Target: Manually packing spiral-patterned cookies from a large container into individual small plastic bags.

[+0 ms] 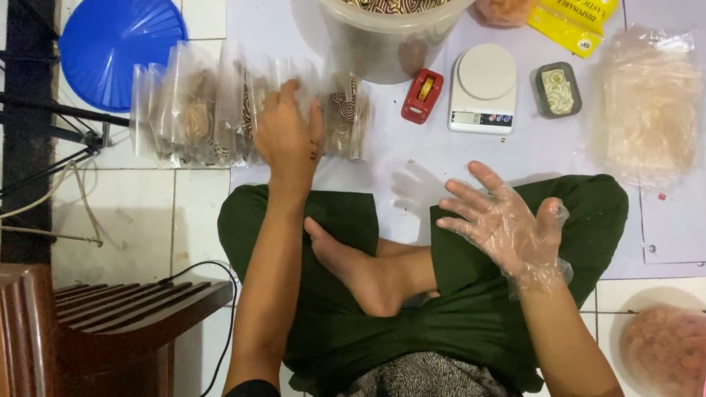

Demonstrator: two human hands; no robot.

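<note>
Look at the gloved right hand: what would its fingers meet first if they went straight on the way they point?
The right hand points up and left over bare white sheet. The big tub of swirl biscuits looks first in line, though height is unclear.

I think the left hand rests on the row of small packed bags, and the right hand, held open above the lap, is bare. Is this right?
Not quite. The head view shows the right hand wearing a thin clear plastic glove, not bare. The rest holds: the left hand rests on the row of small packed bags.

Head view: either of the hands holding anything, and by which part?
Nothing is clearly held. The bare left hand rests on the top edges of the row of clear plastic bags of swirl-patterned cookies; the plastic-gloved right hand is open and empty.
</note>
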